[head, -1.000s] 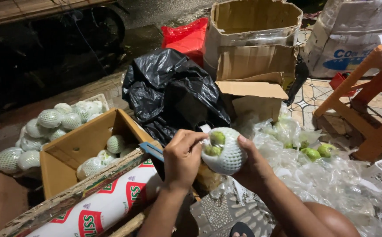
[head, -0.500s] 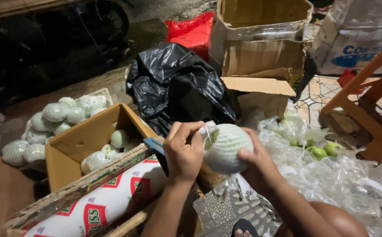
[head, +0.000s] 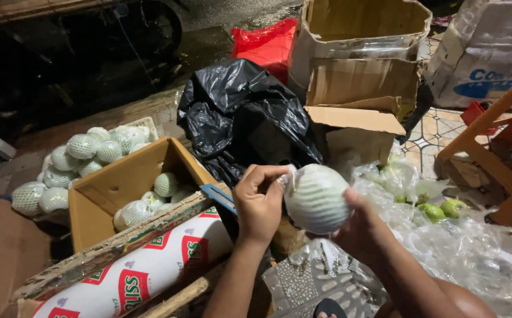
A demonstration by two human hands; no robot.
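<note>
Head view, centre: the wrapped fruit (head: pixel 316 199) is sitting mid-frame, sheathed in white foam netting.
Left hand (head: pixel 260 203): fingers are pinching the net's edge at the fruit's upper left.
Right hand (head: pixel 359 228): cupping it from beneath, fingers curled, partly hidden.
Handling: probably firm, bruisable fruit; the netting is soft and stretchy, so supporting underneath suits it.
Left of frame: cardboard box (head: pixel 117 191) is holding more netted fruit.

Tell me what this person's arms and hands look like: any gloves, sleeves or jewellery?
Both are bare. The left hand and right hand wear no gloves, and I can make out no rings, watch or bracelets. No sleeves show on either forearm as far as the picture reaches. Fingernails look short and unpainted.
</note>
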